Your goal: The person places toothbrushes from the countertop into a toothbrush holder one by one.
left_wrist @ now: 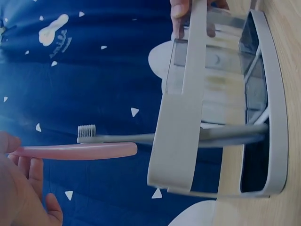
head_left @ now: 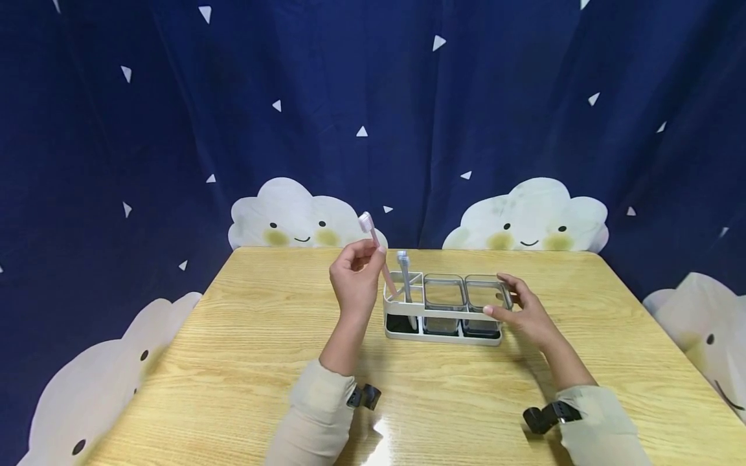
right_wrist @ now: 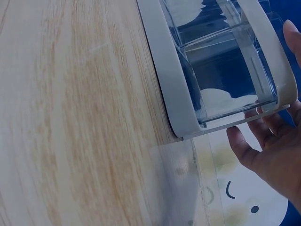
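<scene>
Left hand [head_left: 353,275] pinching pink toothbrush [head_left: 379,255] above holder [head_left: 445,309] on tabletop [head_left: 233,362]; right hand [head_left: 521,310], fingers relaxed, steadying holder's end. Risk: snagging the grey toothbrush [head_left: 404,275], tipping holder.

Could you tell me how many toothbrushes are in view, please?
2: a pink toothbrush pinched in the left hand above the holder, and a grey toothbrush standing in its left compartment.

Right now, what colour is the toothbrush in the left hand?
Pink toothbrush, clearest in the left wrist view.
</scene>
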A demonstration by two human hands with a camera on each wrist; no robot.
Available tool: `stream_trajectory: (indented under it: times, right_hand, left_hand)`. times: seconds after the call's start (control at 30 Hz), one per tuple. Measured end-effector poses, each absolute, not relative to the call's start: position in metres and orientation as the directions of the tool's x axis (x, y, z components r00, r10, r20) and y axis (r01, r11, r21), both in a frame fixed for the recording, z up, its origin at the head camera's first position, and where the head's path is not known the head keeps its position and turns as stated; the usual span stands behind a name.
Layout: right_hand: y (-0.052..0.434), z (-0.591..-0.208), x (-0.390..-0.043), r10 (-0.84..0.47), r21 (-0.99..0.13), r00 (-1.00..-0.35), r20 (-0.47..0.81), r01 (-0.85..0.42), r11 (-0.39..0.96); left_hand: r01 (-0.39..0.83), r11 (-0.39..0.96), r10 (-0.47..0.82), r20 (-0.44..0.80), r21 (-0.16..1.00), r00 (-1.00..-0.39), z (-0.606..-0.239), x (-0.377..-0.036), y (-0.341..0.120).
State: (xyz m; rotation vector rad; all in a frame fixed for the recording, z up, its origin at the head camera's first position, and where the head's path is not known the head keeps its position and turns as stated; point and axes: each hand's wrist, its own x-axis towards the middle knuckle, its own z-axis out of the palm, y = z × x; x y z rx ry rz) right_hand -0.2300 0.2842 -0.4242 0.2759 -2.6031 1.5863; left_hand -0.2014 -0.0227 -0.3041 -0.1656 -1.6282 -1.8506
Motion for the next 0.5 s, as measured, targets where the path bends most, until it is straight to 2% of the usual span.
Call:
stream_trajectory:
  times: [0.2, 0.5]
  right_hand:
    - [0.285, -0.427, -0.232, -0.113, -0.868, -0.979, 0.172, -0.205, 0.453]
    - [0.286, -0.429, -0.233, -0.12, -0.869, -0.978, 0.17, -0.206, 0.449]
  left_hand:
    - [0.545, -0.007, -0.393, 0.499, 0.838, -0.772, -0.307, -0.204, -0.012]
    - [0.556, -0.012, -0.389, 0.508, 0.831, -0.769, -0.335, -0.228, -0.004]
